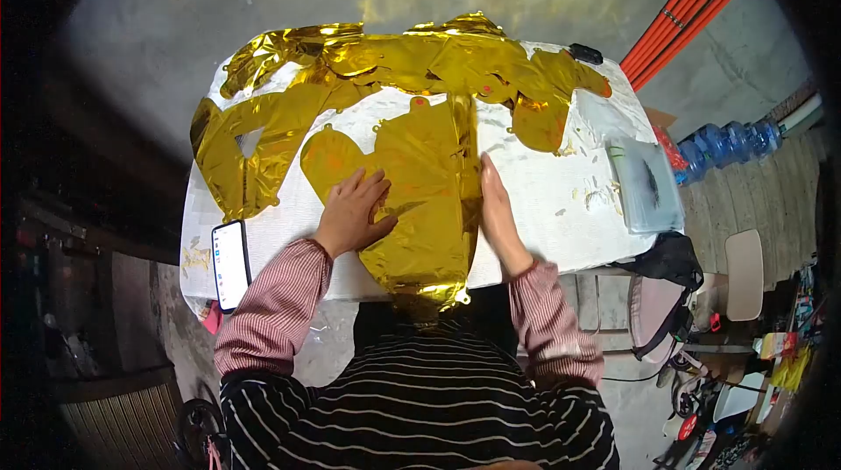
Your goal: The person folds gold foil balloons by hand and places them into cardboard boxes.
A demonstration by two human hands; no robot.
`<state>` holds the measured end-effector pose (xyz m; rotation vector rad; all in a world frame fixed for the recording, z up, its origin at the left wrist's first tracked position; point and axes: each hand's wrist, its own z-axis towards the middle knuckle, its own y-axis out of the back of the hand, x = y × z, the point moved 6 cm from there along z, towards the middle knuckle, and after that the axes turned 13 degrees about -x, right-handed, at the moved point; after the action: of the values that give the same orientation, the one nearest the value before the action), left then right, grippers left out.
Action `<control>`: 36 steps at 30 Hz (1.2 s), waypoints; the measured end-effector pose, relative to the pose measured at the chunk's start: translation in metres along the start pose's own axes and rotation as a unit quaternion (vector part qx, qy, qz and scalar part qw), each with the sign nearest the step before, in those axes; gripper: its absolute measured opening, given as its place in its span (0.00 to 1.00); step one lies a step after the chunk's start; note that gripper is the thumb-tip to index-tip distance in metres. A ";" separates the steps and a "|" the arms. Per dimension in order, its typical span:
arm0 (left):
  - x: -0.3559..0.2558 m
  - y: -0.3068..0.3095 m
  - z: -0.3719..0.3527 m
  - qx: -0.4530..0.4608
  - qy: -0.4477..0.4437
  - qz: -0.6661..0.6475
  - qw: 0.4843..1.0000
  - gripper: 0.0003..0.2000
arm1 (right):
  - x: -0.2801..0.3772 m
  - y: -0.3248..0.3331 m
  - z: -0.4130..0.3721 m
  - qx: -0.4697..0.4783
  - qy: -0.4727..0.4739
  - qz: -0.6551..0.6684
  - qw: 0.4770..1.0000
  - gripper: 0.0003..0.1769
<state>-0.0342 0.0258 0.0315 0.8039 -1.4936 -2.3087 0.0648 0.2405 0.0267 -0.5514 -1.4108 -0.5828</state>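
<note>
A flat gold foil balloon (420, 198) lies on the white-covered table in front of me, its lower end hanging over the near edge. My left hand (355, 212) rests on its left part, fingers spread and slightly bent, with nothing visibly gripped. Along the right side runs a folded foil strip (469, 163). Beside that fold my right hand (499, 212) stands on edge, fingers stretched out and together, the palm facing the foil. Whether the palm touches the fold is hard to tell. A red mark shows on the top tab (420, 103) of the balloon.
More gold foil balloons (250, 150) lie at the left and along the far edge of the table (350, 111). A phone (230, 266) is at the near left. Clear plastic bags (646, 190) lie at the right, a small black object (586, 54) at the far right corner. Orange poles (688, 14) stand beyond.
</note>
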 end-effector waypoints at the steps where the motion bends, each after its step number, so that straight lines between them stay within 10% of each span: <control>1: 0.000 0.000 0.000 0.001 0.000 -0.001 1.000 0.30 | -0.004 -0.003 0.013 0.004 0.011 -0.015 1.000 0.34; 4: 0.001 -0.002 -0.001 -0.015 -0.013 0.008 1.000 0.30 | -0.021 -0.021 0.060 0.029 0.148 -0.181 0.972 0.34; 13: 0.000 -0.001 -0.001 -0.020 -0.019 -0.001 1.000 0.30 | -0.012 -0.030 0.075 -0.046 0.215 -0.222 0.950 0.32; 18: 0.001 -0.002 0.000 -0.023 -0.019 0.005 1.000 0.30 | -0.010 -0.041 0.051 0.063 0.204 -0.406 0.889 0.28; 33: 0.002 -0.003 0.000 -0.029 -0.021 0.005 0.999 0.30 | 0.011 -0.031 0.027 0.044 0.234 -0.193 0.952 0.26; 36: 0.003 -0.004 -0.003 -0.029 -0.018 0.004 0.999 0.30 | 0.003 -0.022 0.030 0.043 0.219 -0.313 0.923 0.26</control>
<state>-0.0342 0.0236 0.0262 0.7444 -1.4354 -2.3602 0.0277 0.2442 0.0323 0.1261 -1.1565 -1.0741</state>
